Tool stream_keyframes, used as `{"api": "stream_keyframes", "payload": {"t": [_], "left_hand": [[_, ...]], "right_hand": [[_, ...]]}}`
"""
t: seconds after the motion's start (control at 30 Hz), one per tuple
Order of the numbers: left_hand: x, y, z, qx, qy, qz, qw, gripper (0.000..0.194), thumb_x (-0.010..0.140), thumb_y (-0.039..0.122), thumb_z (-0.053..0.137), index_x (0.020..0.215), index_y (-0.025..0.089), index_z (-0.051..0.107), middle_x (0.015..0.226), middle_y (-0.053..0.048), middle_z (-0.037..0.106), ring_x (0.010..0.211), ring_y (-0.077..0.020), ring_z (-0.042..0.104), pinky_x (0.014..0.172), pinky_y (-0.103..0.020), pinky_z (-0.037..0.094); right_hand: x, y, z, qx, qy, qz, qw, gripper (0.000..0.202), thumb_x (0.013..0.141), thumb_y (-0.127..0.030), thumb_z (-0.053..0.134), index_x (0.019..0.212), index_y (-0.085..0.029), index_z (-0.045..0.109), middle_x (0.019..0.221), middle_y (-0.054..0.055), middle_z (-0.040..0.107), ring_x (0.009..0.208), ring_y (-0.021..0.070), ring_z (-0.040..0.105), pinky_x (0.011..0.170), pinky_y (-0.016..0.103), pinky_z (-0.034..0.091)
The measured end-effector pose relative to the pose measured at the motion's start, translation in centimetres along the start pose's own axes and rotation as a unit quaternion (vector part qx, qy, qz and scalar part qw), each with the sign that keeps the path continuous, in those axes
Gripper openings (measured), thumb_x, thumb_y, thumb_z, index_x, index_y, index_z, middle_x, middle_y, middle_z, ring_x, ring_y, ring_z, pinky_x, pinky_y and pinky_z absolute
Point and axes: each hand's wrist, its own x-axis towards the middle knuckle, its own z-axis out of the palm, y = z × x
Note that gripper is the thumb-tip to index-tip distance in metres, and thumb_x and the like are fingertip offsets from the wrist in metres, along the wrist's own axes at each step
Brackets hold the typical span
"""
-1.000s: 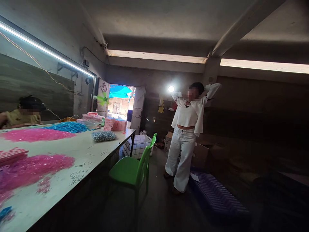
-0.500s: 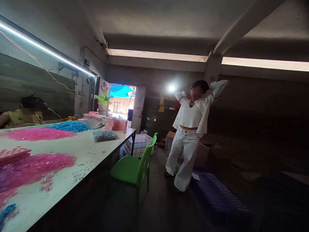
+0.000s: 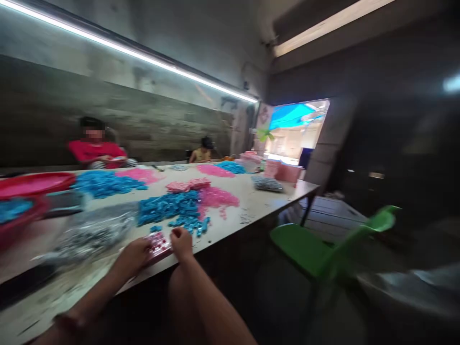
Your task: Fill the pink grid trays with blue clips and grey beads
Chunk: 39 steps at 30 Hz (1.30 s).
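Note:
At the near table edge, my left hand [image 3: 132, 258] has its fingers closed on the left side of a small pink tray [image 3: 158, 243] with rows of red and white spots. My right hand [image 3: 182, 243] is curled close by the tray's right side; what its fingers pinch, if anything, is hidden. Just beyond both hands lies a heap of blue plastic pieces [image 3: 168, 208]. A pile of clear pink pieces [image 3: 217, 197] adjoins it. Left of my hands rests a clear plastic bag [image 3: 97, 235] of small metallic-looking parts. Motion blurs the details.
Red basins [image 3: 39, 184] stand at the left of the white table [image 3: 247, 211]. Stacked pink trays [image 3: 189, 184] lie behind the blue heap. A green chair [image 3: 312, 251] is at the right. Two people sit across the table: one in a red top [image 3: 95, 148], one in yellow [image 3: 201, 153].
My view has swung left and down toward the table. Both my hands and the pink tray have come into view. The standing person in white is out of view.

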Motion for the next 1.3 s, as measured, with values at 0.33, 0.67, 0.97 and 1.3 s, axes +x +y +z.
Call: {"api": "stream_keyframes", "payload": {"t": [0.33,0.67,0.97,1.3], "left_hand": [[-1.6,-0.5,-1.7,0.021,-0.001,-0.058,0.998,0.023,0.067,0.007,0.046,0.082,0.015,0.062,0.089,-0.007,0.057,0.082,-0.0171,0.054,0.076,-0.025,0.040],[-2.1,-0.5,-1.8,0.046,-0.025,-0.056,0.997,0.021,0.075,0.011,0.045,0.085,0.017,0.062,0.092,-0.006,0.055,0.077,-0.0157,0.055,0.069,-0.024,0.040],[-1.8,-1.1,-2.5,0.057,-0.076,0.074,0.993,0.013,0.074,0.018,0.051,0.077,0.017,0.064,0.094,-0.007,0.051,0.079,-0.0177,0.050,0.074,-0.028,0.040],[-1.5,-1.9,-3.0,0.040,-0.095,0.069,0.992,0.017,0.073,0.010,0.044,0.075,0.016,0.060,0.099,-0.007,0.050,0.075,-0.0139,0.050,0.073,-0.025,0.040]], "right_hand": [[-1.0,-1.3,3.0,0.046,-0.017,-0.009,0.999,0.017,0.071,-0.017,0.056,0.087,-0.016,0.061,0.083,0.004,0.067,0.077,0.0158,0.063,0.075,0.028,0.048],[-1.6,-2.0,3.1,0.043,-0.059,-0.051,0.996,0.013,0.065,-0.015,0.057,0.077,-0.017,0.063,0.075,0.003,0.067,0.072,0.0162,0.062,0.069,0.027,0.047],[-1.9,-2.5,2.8,0.036,-0.059,-0.050,0.996,0.013,0.064,-0.015,0.059,0.076,-0.016,0.064,0.076,0.003,0.067,0.072,0.0165,0.062,0.067,0.025,0.047],[-1.7,-2.2,3.1,0.032,-0.063,-0.044,0.997,0.013,0.065,-0.014,0.059,0.077,-0.015,0.064,0.076,0.004,0.067,0.072,0.0164,0.062,0.069,0.026,0.047]]}}
